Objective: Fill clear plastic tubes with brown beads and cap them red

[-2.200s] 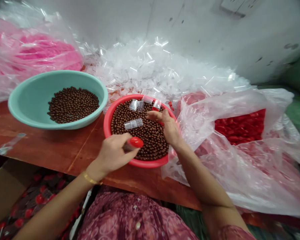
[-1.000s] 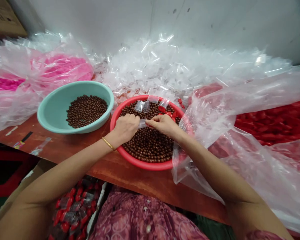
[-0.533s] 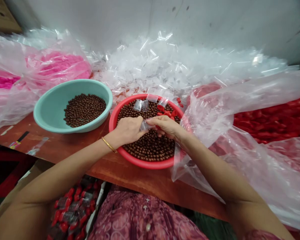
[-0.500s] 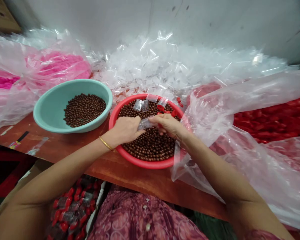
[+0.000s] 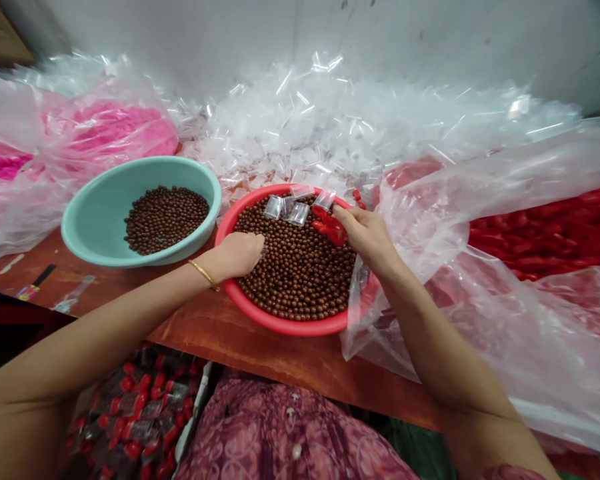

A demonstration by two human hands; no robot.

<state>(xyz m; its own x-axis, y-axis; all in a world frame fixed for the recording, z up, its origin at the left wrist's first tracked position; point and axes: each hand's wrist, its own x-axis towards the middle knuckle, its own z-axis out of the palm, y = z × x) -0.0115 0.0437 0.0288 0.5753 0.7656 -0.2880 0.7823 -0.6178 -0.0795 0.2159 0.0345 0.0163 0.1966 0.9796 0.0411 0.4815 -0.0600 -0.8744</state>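
Observation:
A red plastic basin point(image 5: 290, 327) holds a thick layer of glossy brown balls point(image 5: 295, 273). My left hand point(image 5: 237, 255) rests on the balls at the basin's left side, its fingers curled down and their tips hidden. My right hand point(image 5: 367, 235) reaches over the far right rim, its fingertips beside a small cluster of red oblong pieces point(image 5: 330, 227). Several small clear plastic packets lie along the far side of the basin, one of them point(image 5: 299, 214) on the balls. Neither hand shows a packet in it.
A teal basin point(image 5: 85, 237) of brown balls stands left on the wooden table point(image 5: 230, 340). Behind lies a heap of clear packets point(image 5: 330, 127). Plastic bags hold pink pieces point(image 5: 110, 130) and red pieces point(image 5: 545, 227). Below the table edge sits a box of filled packets point(image 5: 135, 407).
My hands have parted. The clear packet held between them now lies on the balls, my left hand has dropped onto the balls, and my right hand has moved to the red pieces.

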